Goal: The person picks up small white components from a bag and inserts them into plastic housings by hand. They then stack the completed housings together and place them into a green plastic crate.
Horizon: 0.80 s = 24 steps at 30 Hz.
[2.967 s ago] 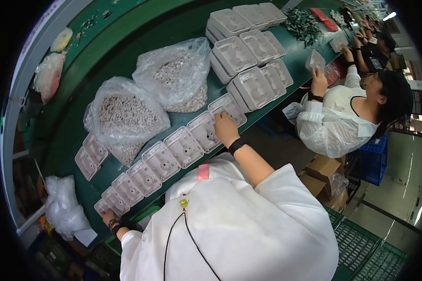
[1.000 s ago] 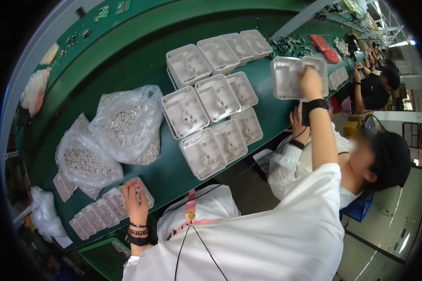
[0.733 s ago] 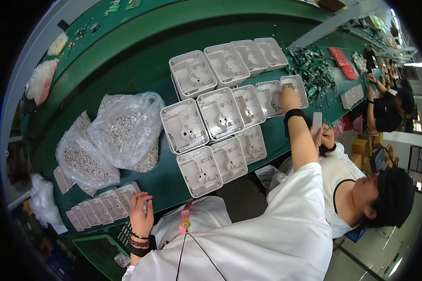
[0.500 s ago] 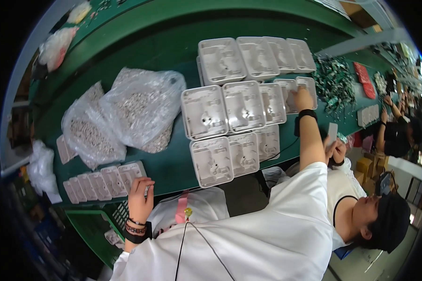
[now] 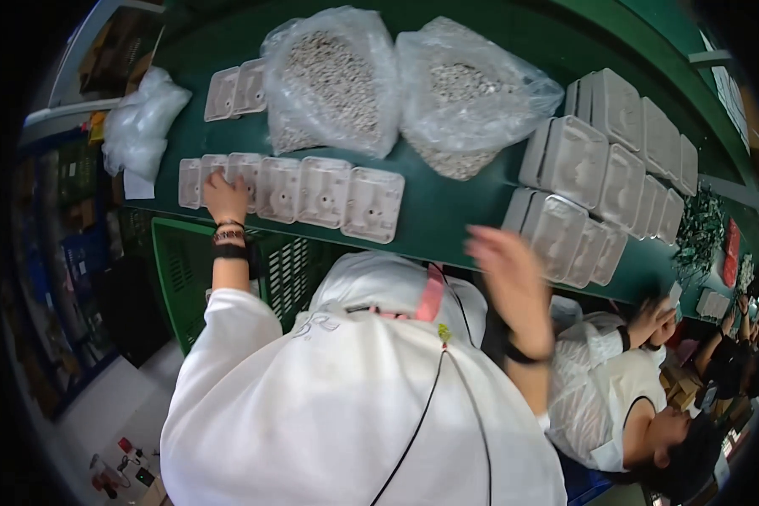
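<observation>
Head-worn fisheye, looking down, workbench (image 5: 438, 207) near

On the green counter (image 5: 455, 223), six pale trays (image 5: 322, 196) are being supported in a row along the near edge. Behind them, two clear bags (image 5: 350, 131) of small pale pieces (image 5: 331, 72) and two further trays (image 5: 222, 93) are being carried. Toward the right, tray stacks (image 5: 575, 164), a dark-green heap (image 5: 700, 223) and a red packet (image 5: 729, 253) are being borne.

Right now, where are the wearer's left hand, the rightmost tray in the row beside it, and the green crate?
Left hand (image 5: 226, 200): head view, back of the hand.
Rightmost tray (image 5: 373, 205): head view, middle of its inside.
Green crate (image 5: 174, 268): head view, left wall.
</observation>
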Available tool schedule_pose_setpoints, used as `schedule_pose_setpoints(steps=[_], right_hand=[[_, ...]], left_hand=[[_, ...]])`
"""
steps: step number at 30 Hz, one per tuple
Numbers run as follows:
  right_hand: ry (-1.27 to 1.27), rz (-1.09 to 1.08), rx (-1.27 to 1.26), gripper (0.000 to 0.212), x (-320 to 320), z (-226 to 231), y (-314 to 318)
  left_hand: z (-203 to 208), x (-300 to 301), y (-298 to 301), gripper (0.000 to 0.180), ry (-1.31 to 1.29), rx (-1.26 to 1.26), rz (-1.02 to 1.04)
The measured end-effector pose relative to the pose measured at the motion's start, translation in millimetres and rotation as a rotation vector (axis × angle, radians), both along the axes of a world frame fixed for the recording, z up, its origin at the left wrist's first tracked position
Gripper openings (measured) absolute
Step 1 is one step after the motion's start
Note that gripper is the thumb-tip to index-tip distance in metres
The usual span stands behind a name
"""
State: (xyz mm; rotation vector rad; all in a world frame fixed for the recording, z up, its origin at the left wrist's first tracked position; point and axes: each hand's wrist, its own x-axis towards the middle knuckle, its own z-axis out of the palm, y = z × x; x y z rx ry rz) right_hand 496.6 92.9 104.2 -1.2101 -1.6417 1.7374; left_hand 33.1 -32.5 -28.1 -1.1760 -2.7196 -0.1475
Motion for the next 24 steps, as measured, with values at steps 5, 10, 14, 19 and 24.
schedule_pose_setpoints(steps=[5,10,14,19,24], right_hand=[[-0.390,0.286,0.354,0.023,-172.6,-127.8,-40.2],[-0.865,0.267,0.453,0.024,-222.0,-128.7,-53.6],[-0.859,0.276,0.469,0.023,-230.0,-140.5,-52.0],[-0.928,0.250,0.534,0.016,-231.8,-149.9,-54.8],[-1.001,0.120,0.463,0.014,-211.4,-111.9,-47.8]], left_hand=[[-15.5,-141.8,-43.5,0.063,-0.054,-0.119,0.597],[-24.5,-209.8,-60.6,0.066,-0.207,-0.279,0.577],[-53.4,-232.3,-67.5,0.063,-0.394,-0.234,0.411],[-85.6,-240.6,-66.7,0.063,-0.496,-0.144,0.243],[-89.9,-259.5,-71.1,0.063,-0.643,-0.085,0.166]])
